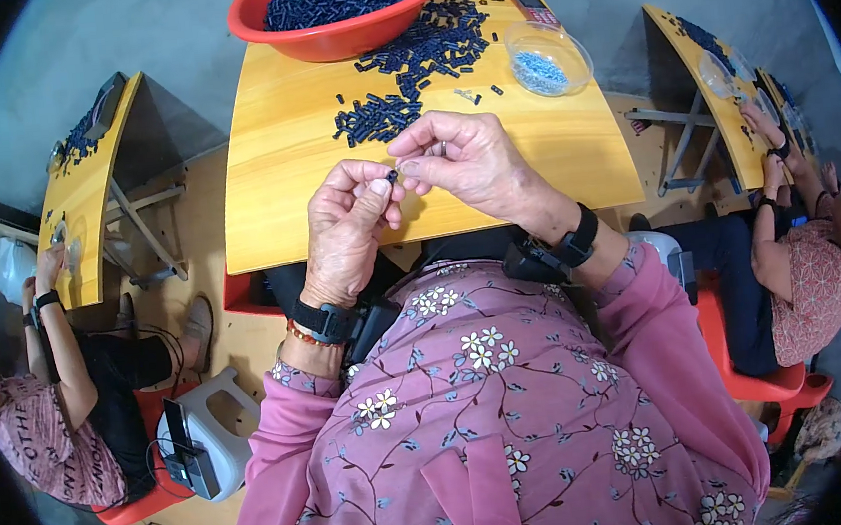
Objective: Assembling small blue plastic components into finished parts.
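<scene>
Above the near edge of the yellow table (283, 174), my two hands meet with their fingertips almost touching. Thumb and forefinger of my left hand (343, 231) pinch a small black tube-like piece (392, 176), its end turned up. My right hand (477, 163) is closed in a pinch just right of that piece; whatever lies between its fingertips is too small to make out. Just beyond my hands lies a loose heap of the same black pieces (378, 119). A clear plastic bowl (578, 57) holds tiny silvery-blue parts (538, 72).
A red basin (341, 41) full of black pieces stands at the table's far left. More pieces (437, 46) spread beside it. A phone (532, 8) lies at the far right. People work at tables on the left (86, 212) and right (717, 107).
</scene>
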The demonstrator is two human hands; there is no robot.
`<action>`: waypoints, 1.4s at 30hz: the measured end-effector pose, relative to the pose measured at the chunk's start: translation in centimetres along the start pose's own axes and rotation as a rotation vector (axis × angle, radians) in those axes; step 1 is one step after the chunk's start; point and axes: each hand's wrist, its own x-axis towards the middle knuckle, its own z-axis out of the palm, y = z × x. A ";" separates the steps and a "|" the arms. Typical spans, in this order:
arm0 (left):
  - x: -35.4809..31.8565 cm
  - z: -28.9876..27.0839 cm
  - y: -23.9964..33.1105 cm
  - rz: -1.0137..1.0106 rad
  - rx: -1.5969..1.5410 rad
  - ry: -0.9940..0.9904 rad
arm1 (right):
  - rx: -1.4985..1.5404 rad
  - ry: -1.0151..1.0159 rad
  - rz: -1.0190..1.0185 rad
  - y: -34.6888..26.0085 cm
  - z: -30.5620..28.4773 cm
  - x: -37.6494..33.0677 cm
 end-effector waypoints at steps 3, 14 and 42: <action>0.0 -0.1 0.0 0.016 0.016 0.013 | -0.035 -0.017 -0.004 -0.2 0.1 0.0; -0.1 0.3 0.2 0.048 0.150 0.010 | -0.693 -0.111 -0.434 -2.0 -0.4 -0.2; -0.2 0.2 -0.7 -0.068 0.146 0.043 | -0.306 0.091 0.120 2.7 -7.9 0.1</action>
